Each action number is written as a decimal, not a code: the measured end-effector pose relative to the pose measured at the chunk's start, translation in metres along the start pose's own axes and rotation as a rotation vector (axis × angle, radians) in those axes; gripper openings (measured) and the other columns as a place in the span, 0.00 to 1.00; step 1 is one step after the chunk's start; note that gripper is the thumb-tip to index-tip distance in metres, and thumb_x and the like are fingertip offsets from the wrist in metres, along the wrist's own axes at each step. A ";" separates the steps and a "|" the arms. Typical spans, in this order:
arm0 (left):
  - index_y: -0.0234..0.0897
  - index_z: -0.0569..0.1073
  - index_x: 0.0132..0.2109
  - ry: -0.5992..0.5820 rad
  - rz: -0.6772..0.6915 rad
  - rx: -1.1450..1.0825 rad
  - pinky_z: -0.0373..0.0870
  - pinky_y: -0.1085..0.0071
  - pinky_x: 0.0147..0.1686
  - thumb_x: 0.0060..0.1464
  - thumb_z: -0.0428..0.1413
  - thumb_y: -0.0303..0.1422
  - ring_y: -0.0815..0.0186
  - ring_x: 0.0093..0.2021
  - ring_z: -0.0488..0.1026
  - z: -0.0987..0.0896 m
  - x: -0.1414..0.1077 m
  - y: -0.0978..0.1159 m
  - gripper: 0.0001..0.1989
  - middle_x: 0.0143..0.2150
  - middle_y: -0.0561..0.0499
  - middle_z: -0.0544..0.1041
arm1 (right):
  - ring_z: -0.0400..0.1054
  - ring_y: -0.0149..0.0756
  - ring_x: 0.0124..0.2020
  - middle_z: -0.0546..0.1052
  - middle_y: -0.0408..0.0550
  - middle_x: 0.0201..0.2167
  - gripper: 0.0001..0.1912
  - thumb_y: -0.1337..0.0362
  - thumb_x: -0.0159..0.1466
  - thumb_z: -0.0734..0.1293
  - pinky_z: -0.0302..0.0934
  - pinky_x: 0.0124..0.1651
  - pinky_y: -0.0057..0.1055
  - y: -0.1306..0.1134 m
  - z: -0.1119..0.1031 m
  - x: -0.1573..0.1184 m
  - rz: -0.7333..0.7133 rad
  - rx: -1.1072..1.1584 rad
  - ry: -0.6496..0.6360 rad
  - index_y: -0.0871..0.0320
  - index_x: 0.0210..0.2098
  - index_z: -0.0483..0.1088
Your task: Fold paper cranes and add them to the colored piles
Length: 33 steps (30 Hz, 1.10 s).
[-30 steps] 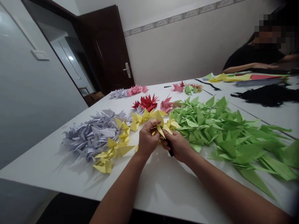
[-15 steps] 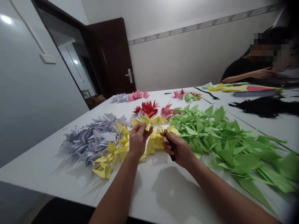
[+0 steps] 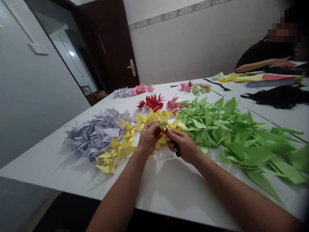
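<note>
The person's bare left forearm (image 3: 118, 199) and right forearm (image 3: 241, 196) slant inward, the curled left hand (image 3: 149, 138) and pinching right hand (image 3: 180, 145) working just beside each other, all 2 wrists gently bent

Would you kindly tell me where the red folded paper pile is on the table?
In the head view, the red folded paper pile sits on the white table, just left of the pink folded paper pieces and directly beyond the yellow folded paper pile.

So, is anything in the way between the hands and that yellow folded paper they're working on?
Nothing visible does. The left hand grips the yellow folded paper piece, and the right hand sits right beside it, holding a black tool whose tip reaches the paper.
</note>
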<state>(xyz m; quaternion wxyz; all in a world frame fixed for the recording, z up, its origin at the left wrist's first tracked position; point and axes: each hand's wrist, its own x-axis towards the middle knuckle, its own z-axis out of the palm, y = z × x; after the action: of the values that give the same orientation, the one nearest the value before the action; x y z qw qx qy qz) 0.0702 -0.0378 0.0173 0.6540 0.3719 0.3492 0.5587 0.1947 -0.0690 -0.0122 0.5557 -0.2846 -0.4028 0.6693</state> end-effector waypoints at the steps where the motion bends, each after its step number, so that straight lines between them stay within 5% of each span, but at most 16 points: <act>1: 0.36 0.70 0.31 -0.002 -0.001 0.006 0.61 0.80 0.22 0.37 0.62 0.31 0.74 0.23 0.69 0.000 0.000 0.000 0.11 0.21 0.58 0.70 | 0.51 0.21 0.17 0.63 0.38 0.19 0.19 0.52 0.46 0.76 0.43 0.17 0.21 0.000 0.000 0.000 -0.002 -0.004 -0.001 0.59 0.25 0.69; 21: 0.35 0.70 0.31 0.009 0.023 -0.006 0.64 0.80 0.23 0.40 0.62 0.30 0.75 0.22 0.70 0.003 -0.002 0.000 0.09 0.22 0.57 0.72 | 0.51 0.20 0.16 0.62 0.37 0.18 0.20 0.51 0.50 0.74 0.42 0.16 0.21 0.005 -0.005 0.002 -0.060 -0.086 -0.026 0.59 0.22 0.66; 28: 0.36 0.69 0.31 0.302 0.295 -0.160 0.67 0.80 0.24 0.33 0.67 0.33 0.73 0.24 0.73 -0.006 0.004 0.020 0.17 0.23 0.60 0.72 | 0.50 0.20 0.14 0.63 0.36 0.18 0.23 0.48 0.49 0.74 0.42 0.13 0.20 0.006 0.000 0.005 -0.071 0.020 0.153 0.60 0.34 0.72; 33: 0.34 0.75 0.34 0.099 0.385 -0.059 0.69 0.77 0.29 0.38 0.66 0.40 0.74 0.26 0.71 -0.012 0.010 0.007 0.17 0.26 0.55 0.75 | 0.49 0.19 0.14 0.64 0.35 0.18 0.24 0.50 0.46 0.76 0.42 0.12 0.17 0.001 -0.002 0.010 -0.230 0.091 0.286 0.59 0.35 0.72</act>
<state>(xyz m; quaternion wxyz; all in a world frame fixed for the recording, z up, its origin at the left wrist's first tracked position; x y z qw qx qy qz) 0.0579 -0.0257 0.0175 0.5276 0.3844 0.2867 0.7012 0.1936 -0.0592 -0.0135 0.6924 -0.3035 -0.3188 0.5717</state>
